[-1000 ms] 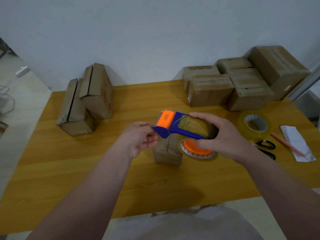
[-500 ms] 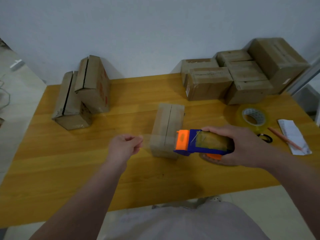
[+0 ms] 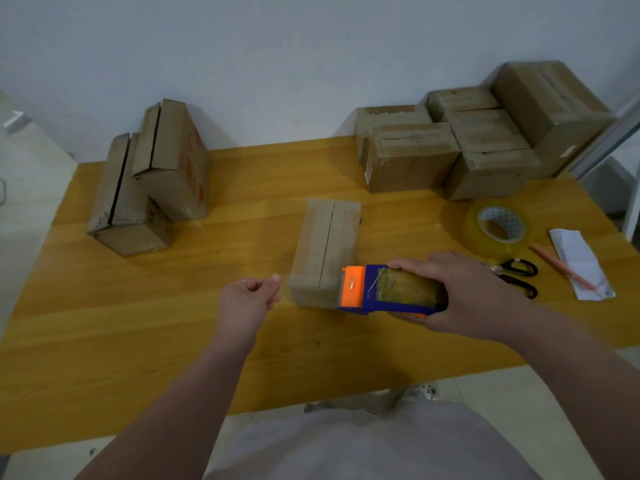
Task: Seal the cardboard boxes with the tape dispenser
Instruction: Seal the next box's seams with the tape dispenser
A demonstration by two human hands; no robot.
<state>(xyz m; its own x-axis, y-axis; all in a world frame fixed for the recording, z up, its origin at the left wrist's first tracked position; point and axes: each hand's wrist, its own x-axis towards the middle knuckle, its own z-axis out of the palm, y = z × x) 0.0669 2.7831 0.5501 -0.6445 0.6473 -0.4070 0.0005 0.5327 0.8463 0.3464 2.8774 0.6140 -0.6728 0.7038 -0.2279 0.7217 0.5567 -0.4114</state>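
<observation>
Now the tape dispenser (image 3: 388,289) is gripped by the right hand (image 3: 464,292), whose fingers are curled over its top and around the roll, just beside the near right corner of the cardboard box (image 3: 325,244) in the middle of the table (image 3: 207,341). The left hand (image 3: 247,299) is found to the left of the box's near end, thumb and forefinger pinched on a strip of clear tape (image 3: 284,284), which is only faintly seen running toward the dispenser's mouth. One second ago the dispenser was held higher, over the box, with the left hand at its mouth; since then the hands were drawn apart and the dispenser was lowered. A blue body, an orange front piece and a yellowish clear roll are seen. The box's top flaps meet at an untaped middle seam.
</observation>
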